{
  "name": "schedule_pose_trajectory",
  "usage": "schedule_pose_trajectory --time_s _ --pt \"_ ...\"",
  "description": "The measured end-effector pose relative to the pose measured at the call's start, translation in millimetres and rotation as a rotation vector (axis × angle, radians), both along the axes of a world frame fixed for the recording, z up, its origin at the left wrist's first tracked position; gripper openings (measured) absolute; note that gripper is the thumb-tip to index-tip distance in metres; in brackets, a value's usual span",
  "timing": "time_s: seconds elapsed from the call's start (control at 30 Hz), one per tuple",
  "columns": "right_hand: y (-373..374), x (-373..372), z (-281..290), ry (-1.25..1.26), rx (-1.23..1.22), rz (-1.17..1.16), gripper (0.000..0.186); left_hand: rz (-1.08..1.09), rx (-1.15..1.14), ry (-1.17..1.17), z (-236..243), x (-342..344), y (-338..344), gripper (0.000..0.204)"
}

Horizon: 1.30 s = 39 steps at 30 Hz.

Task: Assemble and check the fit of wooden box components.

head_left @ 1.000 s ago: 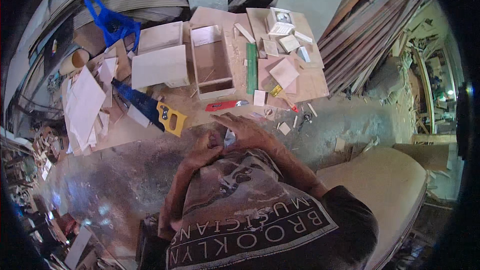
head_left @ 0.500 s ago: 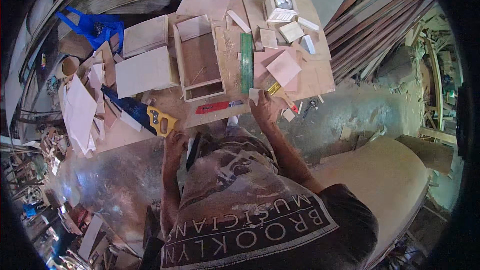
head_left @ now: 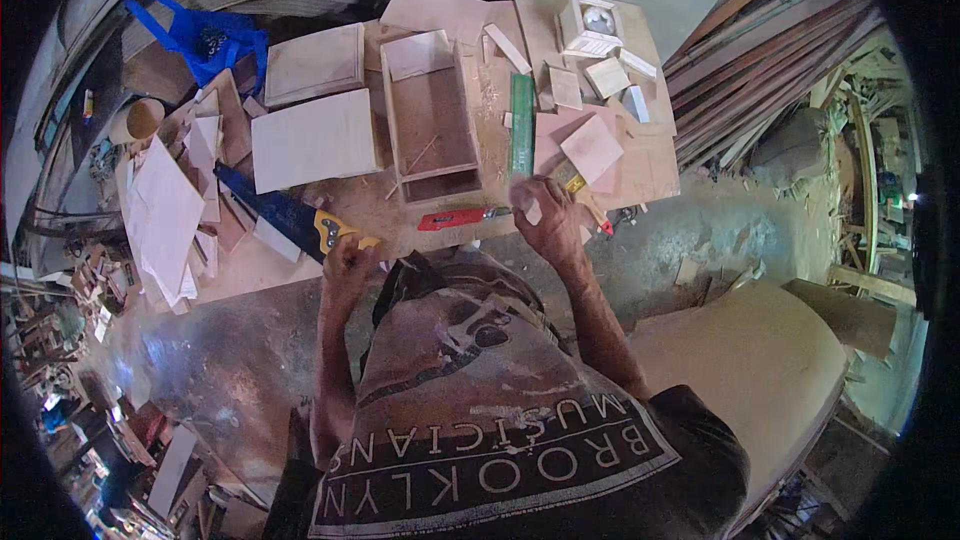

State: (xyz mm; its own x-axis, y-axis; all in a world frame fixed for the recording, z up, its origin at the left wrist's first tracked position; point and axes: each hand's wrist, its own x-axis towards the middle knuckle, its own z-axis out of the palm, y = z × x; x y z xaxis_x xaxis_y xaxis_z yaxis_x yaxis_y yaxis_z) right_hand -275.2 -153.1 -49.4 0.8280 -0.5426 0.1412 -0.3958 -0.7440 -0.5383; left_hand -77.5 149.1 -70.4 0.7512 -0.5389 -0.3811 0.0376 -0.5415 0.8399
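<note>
My right hand (head_left: 550,220) is closed on a small pale wood piece (head_left: 527,202), blurred by motion, at the table's front edge. Beside it are a red utility knife (head_left: 455,219), a green ruler (head_left: 521,125) and a paintbrush (head_left: 590,202) with a red-tipped handle. At the handle end of a handsaw (head_left: 270,202), my left hand (head_left: 346,268) has its fingers curled. It overlaps the saw's yellow handle (head_left: 332,230); whether it touches the handle or holds anything is hidden. An open wooden box (head_left: 430,120) with a divider lies between the hands, farther back.
Two pale wooden boxes (head_left: 315,140) sit left of the open one. Thin board offcuts (head_left: 160,210) pile up at the table's left end, near a blue bag (head_left: 205,40). A small white box (head_left: 588,28) stands far right; long planks (head_left: 750,50) lean beyond.
The view has shifted, so the table appears farther right. My right hand has turned the small wood piece, which now looks smeared. My left hand stays by the saw handle, its fingers still curled.
</note>
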Motion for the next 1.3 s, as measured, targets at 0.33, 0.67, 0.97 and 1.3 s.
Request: schedule_pose_trajectory --time_s 0.33,0.67,0.97,1.3 --pt "-12 52 9 0.152 -0.040 0.362 0.041 0.116 -0.006 0.139 -1 -1 21 0.025" --pt "-12 57 0 0.129 -0.089 0.401 0.043 0.102 -0.055 -0.015 -24 -15 26 0.035" --pt "-7 62 4 0.151 -0.047 0.404 0.044 0.064 -0.029 -0.016 -2 -6 21 0.036" --pt "-6 63 7 0.202 -0.066 0.392 0.043 0.008 0.041 -0.023 -12 -2 24 0.031"
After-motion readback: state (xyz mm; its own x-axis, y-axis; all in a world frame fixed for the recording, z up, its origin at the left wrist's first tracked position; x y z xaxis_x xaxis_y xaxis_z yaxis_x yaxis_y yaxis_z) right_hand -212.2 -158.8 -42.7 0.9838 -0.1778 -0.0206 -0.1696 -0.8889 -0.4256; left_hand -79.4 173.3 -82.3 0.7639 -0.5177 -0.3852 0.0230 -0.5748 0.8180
